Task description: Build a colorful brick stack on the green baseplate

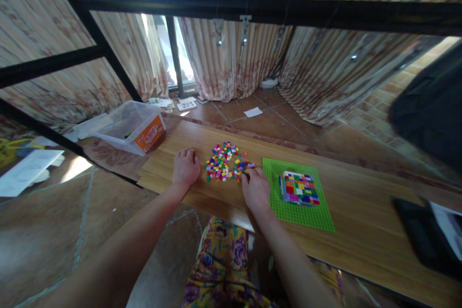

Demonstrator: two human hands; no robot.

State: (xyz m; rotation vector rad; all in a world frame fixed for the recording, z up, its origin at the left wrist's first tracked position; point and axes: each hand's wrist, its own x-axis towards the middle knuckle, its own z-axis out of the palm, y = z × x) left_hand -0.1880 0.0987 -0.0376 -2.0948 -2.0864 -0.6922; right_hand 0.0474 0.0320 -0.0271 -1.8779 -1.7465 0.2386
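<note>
Plastic box: it stood on the floor beyond the table's left end, orange label (pixel 149 134) outward.
Left hand: the hand (pixel 186 168) seemed to rest on the wooden table (pixel 361 202), fingers loosely curled; whether it held anything could not be told.
Loose bricks: these small coloured pieces (pixel 218 166) lay spread between the hands; keeping them in one thin layer would have made single ones easier to pinch.
Right hand: thumb and fingers were drawn narrow at the pile's right edge (pixel 257 187); a brick between them could not be made out. A light fingertip grip seemed best.
Green board: this studded sheet (pixel 272 211) lay just right of that hand.
Built block: it sat on the board (pixel 299 188), many-coloured on top; straight, even pressing would have suited it.
</note>
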